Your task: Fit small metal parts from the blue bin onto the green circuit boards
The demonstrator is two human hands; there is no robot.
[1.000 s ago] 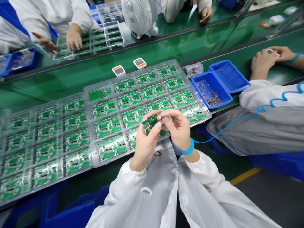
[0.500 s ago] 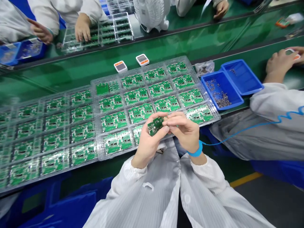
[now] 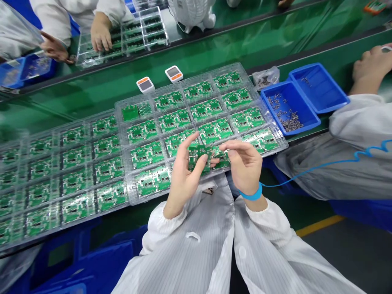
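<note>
- Left hand [image 3: 183,179] pinches a small green circuit board [image 3: 199,158] between thumb and curled fingers [image 3: 186,143], above a clear plastic tray [image 3: 283,143] of matching boards on a green desk [image 3: 245,45]
- Right hand [image 3: 245,167], fingers [image 3: 234,146] held loosely together, just beside the board, with a blue wrist strap [image 3: 251,195] at the wrist

Held circuit board [image 3: 199,158] partly hidden by left hand [image 3: 183,181], blue-tray parts [image 3: 289,121] too small to tell

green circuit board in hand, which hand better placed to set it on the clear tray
Probably the left hand: the circuit board sits in its fingers, above the clear plastic tray. The right hand only reaches the board's edge with its fingertips.
</note>
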